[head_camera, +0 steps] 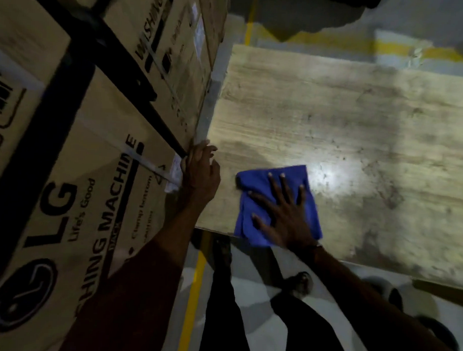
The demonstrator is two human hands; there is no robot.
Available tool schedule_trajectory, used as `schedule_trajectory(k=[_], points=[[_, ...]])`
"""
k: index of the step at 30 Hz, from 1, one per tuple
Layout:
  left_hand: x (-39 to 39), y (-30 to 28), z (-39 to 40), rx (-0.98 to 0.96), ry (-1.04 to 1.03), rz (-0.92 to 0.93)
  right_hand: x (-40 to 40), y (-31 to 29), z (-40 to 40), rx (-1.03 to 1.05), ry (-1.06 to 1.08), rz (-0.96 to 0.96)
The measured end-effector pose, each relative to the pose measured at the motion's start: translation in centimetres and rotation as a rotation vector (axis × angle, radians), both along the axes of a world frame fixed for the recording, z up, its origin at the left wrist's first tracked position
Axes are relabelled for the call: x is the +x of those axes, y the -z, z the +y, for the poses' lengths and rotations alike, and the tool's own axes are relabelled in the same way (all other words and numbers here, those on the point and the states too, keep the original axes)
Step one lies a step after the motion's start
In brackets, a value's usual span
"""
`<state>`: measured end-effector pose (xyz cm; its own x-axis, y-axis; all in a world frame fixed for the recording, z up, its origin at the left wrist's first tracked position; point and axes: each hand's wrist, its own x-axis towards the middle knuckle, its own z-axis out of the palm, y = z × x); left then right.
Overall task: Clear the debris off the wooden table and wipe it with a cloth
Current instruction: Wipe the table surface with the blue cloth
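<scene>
While the right hand (284,216) lies flat with fingers spread on the blue cloth (274,203) at the near left corner of the wooden table (345,113), wiping goes best with steady palm pressure and overlapping strokes toward the far stained patches (loose debris is hard to make out). Resting against the cardboard box (99,170), the left hand (201,171) has relaxed fingers and grips nothing. Printing on the box reads "LG", "Life's Good" and "WASHING MACHINE".

table (332,113): worn, stained matt wood | cloth (253,184): soft blue fabric | boxes (94,170): matt brown cardboard
</scene>
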<state>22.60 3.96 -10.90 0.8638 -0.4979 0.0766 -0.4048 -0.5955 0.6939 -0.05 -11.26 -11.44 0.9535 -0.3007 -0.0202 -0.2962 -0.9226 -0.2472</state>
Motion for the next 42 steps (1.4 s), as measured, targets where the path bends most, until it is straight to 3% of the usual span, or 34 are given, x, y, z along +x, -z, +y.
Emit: schedule_trajectory(k=[5,9,13,17,23,28,33,37,42], points=[[-4.3,0.3,-4.5,0.167,0.192,-0.126,4.1,0.3,-9.7,0.013,0.301,0.013],[-5.0,1.7,-9.6,0.201,0.192,-0.185,8.6,1.5,-13.2,0.008,0.324,-0.005],[-6.2,1.9,-14.5,0.222,0.237,-0.229,0.6,0.5,-12.3,-0.009,0.192,-0.042],[-8.5,1.5,-18.7,0.213,0.269,-0.18,-8.3,0.2,-17.3,-0.04,0.372,0.019],[-12.8,1.9,-26.6,0.126,0.31,-0.168,-5.2,0.9,-28.3,-0.026,0.566,0.047],[-13.7,2.2,-30.8,0.146,0.167,-0.218,-9.8,0.6,-26.1,-0.038,0.339,-0.015],[-13.8,1.9,-31.2,0.243,0.135,-0.245,-17.2,0.6,-30.5,-0.126,0.449,0.033],[-13.9,1.6,-31.5,0.29,0.127,-0.24,-14.7,0.4,-33.0,-0.066,0.533,0.077],[-14.0,1.4,-31.6,0.298,0.128,-0.214,-11.8,-0.3,-28.0,0.019,0.41,0.057]])
